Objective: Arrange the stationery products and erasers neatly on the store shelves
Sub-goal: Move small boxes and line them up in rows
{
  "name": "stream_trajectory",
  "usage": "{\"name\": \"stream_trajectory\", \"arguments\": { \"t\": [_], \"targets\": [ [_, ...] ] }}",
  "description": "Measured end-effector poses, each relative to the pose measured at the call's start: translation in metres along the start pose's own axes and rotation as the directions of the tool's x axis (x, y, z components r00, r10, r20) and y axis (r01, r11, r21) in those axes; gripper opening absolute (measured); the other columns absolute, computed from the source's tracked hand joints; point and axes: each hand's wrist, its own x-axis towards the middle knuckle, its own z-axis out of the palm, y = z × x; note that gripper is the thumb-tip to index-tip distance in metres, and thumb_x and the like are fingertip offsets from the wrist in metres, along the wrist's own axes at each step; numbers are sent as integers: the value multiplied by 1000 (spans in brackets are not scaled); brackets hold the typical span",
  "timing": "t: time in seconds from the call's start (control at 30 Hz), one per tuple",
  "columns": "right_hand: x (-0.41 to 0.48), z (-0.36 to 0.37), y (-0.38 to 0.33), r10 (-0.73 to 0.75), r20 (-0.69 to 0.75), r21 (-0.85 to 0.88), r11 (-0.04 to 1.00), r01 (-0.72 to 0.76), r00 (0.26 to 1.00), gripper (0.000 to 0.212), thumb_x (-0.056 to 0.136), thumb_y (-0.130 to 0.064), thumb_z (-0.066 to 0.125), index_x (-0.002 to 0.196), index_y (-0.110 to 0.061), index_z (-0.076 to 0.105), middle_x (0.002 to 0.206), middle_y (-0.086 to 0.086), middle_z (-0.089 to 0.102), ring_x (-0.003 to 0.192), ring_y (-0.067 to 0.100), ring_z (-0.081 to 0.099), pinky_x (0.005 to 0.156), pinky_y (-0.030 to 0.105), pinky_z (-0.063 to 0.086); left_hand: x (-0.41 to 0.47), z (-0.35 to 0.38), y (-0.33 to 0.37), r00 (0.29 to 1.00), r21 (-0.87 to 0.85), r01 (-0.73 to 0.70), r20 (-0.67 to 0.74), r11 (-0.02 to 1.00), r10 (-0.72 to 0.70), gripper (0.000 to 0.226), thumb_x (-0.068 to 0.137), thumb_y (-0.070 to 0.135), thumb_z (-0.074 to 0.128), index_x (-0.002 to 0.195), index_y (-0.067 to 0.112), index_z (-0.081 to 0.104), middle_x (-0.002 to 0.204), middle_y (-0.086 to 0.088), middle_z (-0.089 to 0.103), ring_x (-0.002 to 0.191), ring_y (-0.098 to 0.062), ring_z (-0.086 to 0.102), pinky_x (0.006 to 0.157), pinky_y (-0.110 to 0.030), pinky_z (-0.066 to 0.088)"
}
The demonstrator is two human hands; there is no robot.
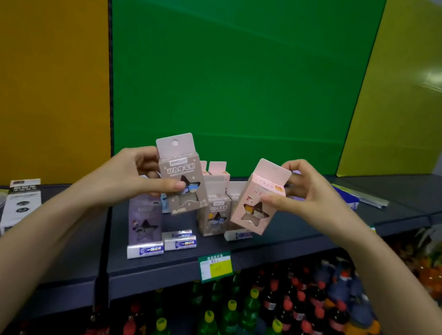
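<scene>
The left hand [130, 174] has its fingers closed around a taupe box [182, 174] with a star-shaped window, and the right hand [304, 196] pinches a pink box [259, 198] of the same kind, both held tilted above the dark shelf [282, 249]. Behind and between them stand more taupe and pink boxes [215, 212], with a lilac box [145, 222] and small erasers [182, 241] in front. A green price tag [216, 266] hangs on the shelf edge above rows of bottles [249, 322].

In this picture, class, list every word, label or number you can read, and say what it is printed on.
Taupe box in the left hand: large Chinese title, too blurred to quote.
Pink box in the right hand: print too blurred.
Eraser packs on the shelf: blue label unreadable.
Green-and-yellow price tag: figures too small.
</scene>
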Motion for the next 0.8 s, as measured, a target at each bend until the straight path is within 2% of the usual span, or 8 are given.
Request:
{"name": "stream_trajectory", "arguments": {
  "t": [0.17, 0.27, 0.37, 0.5, 0.57, 0.63, 0.73, 0.8],
  "targets": [
    [41, -17, 4, -68, 61, 85, 994, 63, 996, 35, 77, -15, 70, 101, -15, 44, 103, -4, 71, 86, 12, 67, 63, 19, 53, 25, -3, 3, 998, 35, 14, -62, 999, -12, 38, 64, 21, 74, 100, 14, 65, 91, 5, 75, 82, -13, 69, 65, -14, 54],
    [71, -28, 6, -112, 49, 168, 980, 103, 992, 34, 79, -8, 67, 102, -12, 42, 108, 1, 69, 90, 19, 66, 66, 21, 57, 40, -7, 3, 993, 53, 25, -113, 998, -18, 37, 65, 15, 75, 100, 9, 63, 91, 2, 74, 80, -10, 70, 64, -14, 54],
    [104, -34, 13, -142, 68, 180, 975, 128, 987, 36, 80, -8, 67, 107, -9, 43, 106, -1, 68, 86, 16, 66, 63, 18, 56, 56, -9, 2, 987, 87, 38, -159, 996, -24, 32, 69, 6, 74, 98, 5, 61, 90, 0, 74, 79, -10, 70, 64, -13, 54],
    [147, -38, 29, -165, 108, 151, 977, 148, 980, 41, 80, -7, 67, 114, -3, 44, 104, -4, 64, 83, 12, 65, 69, 22, 58, 76, -8, -3, 982, 103, 58, -185, 993, -39, 41, 62, 9, 79, 98, 16, 61, 89, 7, 74, 84, -12, 70, 62, -12, 53],
    [166, -38, 40, -172, 152, 145, 978, 150, 973, 40, 81, -6, 67, 115, -3, 45, 104, -3, 62, 85, 13, 66, 73, 24, 58, 82, -7, -5, 983, 114, 66, -181, 991, -45, 60, 45, 27, 89, 98, 23, 62, 88, 9, 75, 84, -10, 70, 61, -10, 51],
    [183, -35, 51, -178, 218, 145, 978, 148, 960, 37, 80, -7, 67, 111, -7, 47, 106, -5, 62, 84, 9, 67, 76, 24, 58, 85, -8, -8, 981, 137, 78, -187, 987, -52, 76, 33, 45, 88, 101, 24, 63, 91, 8, 75, 85, -8, 70, 65, -11, 52],
    [203, -24, 62, -211, 299, 92, 977, 192, 930, 34, 78, -11, 71, 105, -15, 51, 103, -8, 65, 89, 10, 65, 86, 28, 52, 89, -11, -11, 977, 151, 93, -205, 984, -61, 56, 51, 35, 84, 103, 24, 65, 95, 5, 75, 90, -13, 70, 72, -13, 54],
    [213, -13, 64, -237, 346, 70, 971, 227, 908, 36, 76, -15, 73, 106, -13, 53, 97, -9, 67, 92, 13, 62, 91, 29, 47, 90, -14, -11, 973, 178, 106, -222, 978, -65, 52, 47, 41, 85, 95, 26, 69, 95, 4, 75, 89, -14, 70, 71, -13, 54]
  ]
}}
